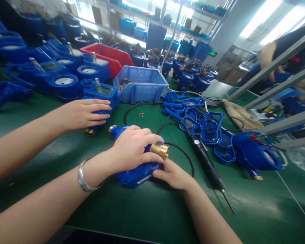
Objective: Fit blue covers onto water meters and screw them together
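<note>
Green counter point(142, 210) in a workshop, with shelves of blue crates in the background.

Centre: a water meter point(137, 174) lies on its side on the counter, close to the near edge. Its body is glossy blue plastic, with a pale label strip on the low side. A brass threaded fitting point(160, 150) sticks out at its right end, and a smaller brass end point(112, 128) shows at the far left.

The left hand point(132, 147), a silver bracelet point(82, 178) on its wrist, has its grip clenched over the top of the meter, fingertips reaching the brass fitting. The right hand point(174, 176) presses its thumb and fingers against the meter's lower edge, just below the fitting. Whether its grip closes around the body cannot be told.

Left: another person's hand point(82, 113) rests flat on a second meter point(103, 93).

Behind: a blue bin point(139, 86) and a red bin point(109, 56).

Right: an electric screwdriver point(205, 161) with a black cable point(185, 154), beside a heap of blue covers point(200, 122).
</note>
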A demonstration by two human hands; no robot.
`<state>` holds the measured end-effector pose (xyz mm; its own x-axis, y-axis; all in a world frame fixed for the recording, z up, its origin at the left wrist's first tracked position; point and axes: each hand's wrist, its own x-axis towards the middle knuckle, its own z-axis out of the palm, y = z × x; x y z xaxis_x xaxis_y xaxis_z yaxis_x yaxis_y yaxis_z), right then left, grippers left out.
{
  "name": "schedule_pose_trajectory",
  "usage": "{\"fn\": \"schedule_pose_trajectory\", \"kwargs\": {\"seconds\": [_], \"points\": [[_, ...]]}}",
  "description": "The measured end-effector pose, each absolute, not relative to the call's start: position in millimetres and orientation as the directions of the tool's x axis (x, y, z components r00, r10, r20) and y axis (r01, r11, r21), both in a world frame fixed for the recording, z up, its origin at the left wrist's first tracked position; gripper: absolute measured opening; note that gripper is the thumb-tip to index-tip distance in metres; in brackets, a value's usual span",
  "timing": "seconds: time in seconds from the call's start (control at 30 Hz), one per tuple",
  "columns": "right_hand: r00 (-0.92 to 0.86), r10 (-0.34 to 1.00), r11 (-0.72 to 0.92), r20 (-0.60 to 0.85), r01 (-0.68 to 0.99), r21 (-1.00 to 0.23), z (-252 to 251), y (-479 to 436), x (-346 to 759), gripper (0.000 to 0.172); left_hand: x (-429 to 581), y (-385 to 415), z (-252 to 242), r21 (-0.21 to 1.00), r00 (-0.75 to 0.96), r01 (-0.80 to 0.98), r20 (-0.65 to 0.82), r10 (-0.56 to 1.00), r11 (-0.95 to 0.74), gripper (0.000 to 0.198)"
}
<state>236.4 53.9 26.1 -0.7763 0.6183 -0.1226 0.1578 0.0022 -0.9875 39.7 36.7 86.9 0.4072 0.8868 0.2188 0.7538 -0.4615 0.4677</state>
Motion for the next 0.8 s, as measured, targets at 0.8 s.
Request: {"fn": "schedule_pose_trajectory", "kwargs": {"seconds": [0.8], "points": [[-0.307,0.898,-0.39,-0.316,-0.221,-0.894,47.1,41.5,219.5,0.046,11.5,12.0,57.2,0.886,0.139,0.043,0.453,0.881,-0.463,0.028]]}}
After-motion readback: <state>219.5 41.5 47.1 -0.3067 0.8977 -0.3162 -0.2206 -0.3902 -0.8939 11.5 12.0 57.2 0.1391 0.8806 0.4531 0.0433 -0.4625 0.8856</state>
